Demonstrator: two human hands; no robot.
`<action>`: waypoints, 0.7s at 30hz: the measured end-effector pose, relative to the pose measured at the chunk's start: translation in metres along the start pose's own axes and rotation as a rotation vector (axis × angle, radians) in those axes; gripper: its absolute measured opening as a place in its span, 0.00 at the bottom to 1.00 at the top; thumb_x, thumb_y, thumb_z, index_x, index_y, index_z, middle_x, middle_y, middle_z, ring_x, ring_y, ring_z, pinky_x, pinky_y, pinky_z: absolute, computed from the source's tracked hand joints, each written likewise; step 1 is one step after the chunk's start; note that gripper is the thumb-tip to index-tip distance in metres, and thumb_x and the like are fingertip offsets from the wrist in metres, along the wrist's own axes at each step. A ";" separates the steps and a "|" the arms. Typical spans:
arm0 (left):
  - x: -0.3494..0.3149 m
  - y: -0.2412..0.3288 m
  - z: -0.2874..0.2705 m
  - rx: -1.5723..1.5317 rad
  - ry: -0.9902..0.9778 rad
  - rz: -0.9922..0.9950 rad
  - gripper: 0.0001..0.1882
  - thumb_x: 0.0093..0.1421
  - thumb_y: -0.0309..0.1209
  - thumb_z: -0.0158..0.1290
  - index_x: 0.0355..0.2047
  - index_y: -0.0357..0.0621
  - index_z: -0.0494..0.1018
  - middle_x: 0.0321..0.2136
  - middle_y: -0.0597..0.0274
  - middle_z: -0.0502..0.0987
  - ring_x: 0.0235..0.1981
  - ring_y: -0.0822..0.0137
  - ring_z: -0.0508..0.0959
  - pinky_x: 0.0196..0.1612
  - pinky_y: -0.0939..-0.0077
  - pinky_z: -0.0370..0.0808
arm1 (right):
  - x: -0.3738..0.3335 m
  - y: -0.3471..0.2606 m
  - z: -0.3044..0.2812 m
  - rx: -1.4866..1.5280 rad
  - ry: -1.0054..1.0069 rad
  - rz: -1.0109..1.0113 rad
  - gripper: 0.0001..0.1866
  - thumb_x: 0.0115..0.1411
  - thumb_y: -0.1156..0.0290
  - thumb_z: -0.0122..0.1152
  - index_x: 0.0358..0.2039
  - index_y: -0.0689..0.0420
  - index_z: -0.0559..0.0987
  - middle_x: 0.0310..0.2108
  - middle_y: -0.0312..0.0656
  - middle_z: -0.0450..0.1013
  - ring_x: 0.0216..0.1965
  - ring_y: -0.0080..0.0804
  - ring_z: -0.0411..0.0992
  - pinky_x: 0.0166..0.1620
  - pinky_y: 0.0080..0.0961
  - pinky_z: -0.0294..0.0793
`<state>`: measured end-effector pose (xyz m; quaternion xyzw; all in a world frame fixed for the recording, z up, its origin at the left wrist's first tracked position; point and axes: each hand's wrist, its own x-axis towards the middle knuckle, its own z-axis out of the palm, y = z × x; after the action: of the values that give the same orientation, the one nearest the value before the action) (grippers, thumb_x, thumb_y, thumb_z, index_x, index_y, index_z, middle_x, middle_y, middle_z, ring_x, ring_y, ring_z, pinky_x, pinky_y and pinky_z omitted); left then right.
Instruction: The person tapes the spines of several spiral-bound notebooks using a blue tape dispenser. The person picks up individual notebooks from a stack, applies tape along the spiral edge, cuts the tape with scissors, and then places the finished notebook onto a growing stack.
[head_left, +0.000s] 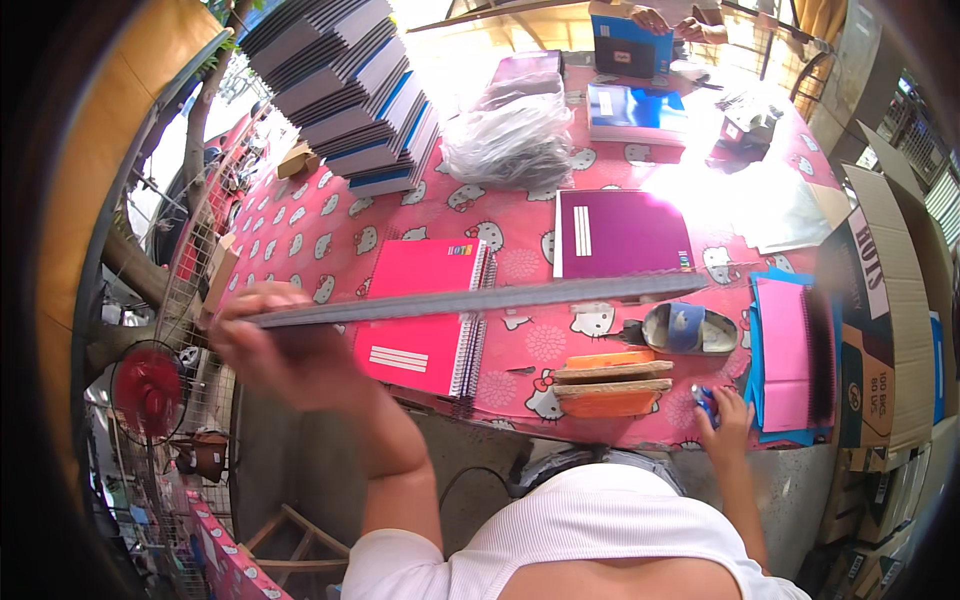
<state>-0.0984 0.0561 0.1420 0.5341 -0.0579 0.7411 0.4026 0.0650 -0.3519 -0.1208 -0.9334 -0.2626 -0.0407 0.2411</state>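
My left hand [275, 335], blurred by motion, grips one end of a notebook [500, 298] seen edge-on. The notebook's long grey page edge stretches to the right above the table, and wire coils show faintly along it. Beneath it lie pink spiral notebooks [425, 262], partly covered from my view. A purple notebook [625, 235] rests flat beyond. Near the table's front edge my right hand [728, 425] is closed around a small blue and white object [706, 403], whose kind is mostly hidden by the fingers. Pink covers [785, 340] over blue sheets lie just right of that hand.
A slipper [690, 330] and orange blocks [610, 385] sit near the front edge. Tall notebook stacks [350, 90] lean at the far left, beside plastic-wrapped goods [515, 135]. Another person's hands [652, 20] hold a blue notebook [632, 48]. Cardboard boxes [880, 320] stand right; a red fan [150, 390], left.
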 end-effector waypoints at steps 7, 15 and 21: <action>0.093 -0.065 -0.017 0.594 -0.731 0.124 0.14 0.57 0.27 0.52 0.16 0.36 0.66 0.12 0.65 0.65 0.14 0.73 0.63 0.18 0.75 0.60 | 0.064 -0.016 -0.028 0.302 0.094 -0.020 0.07 0.53 0.72 0.64 0.33 0.58 0.80 0.52 0.48 0.69 0.56 0.46 0.65 0.58 0.43 0.61; -0.097 -0.234 -0.083 0.954 -1.269 -0.096 0.16 0.66 0.41 0.43 0.40 0.46 0.75 0.38 0.63 0.77 0.49 0.61 0.73 0.62 0.45 0.50 | 0.187 -0.005 0.019 0.327 0.125 -0.220 0.07 0.54 0.73 0.62 0.32 0.63 0.79 0.47 0.53 0.73 0.49 0.48 0.71 0.50 0.37 0.70; -0.111 -0.238 -0.083 1.062 -1.368 -0.391 0.16 0.65 0.40 0.43 0.40 0.43 0.75 0.41 0.60 0.77 0.47 0.60 0.73 0.60 0.51 0.56 | 0.268 0.006 0.057 0.206 -0.001 -0.032 0.15 0.55 0.64 0.62 0.35 0.65 0.79 0.43 0.55 0.74 0.45 0.47 0.74 0.47 0.35 0.72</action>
<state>0.0082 0.1984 -0.0677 0.9768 0.1580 0.1065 0.0983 0.2954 -0.2035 -0.1195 -0.8993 -0.2805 -0.0170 0.3350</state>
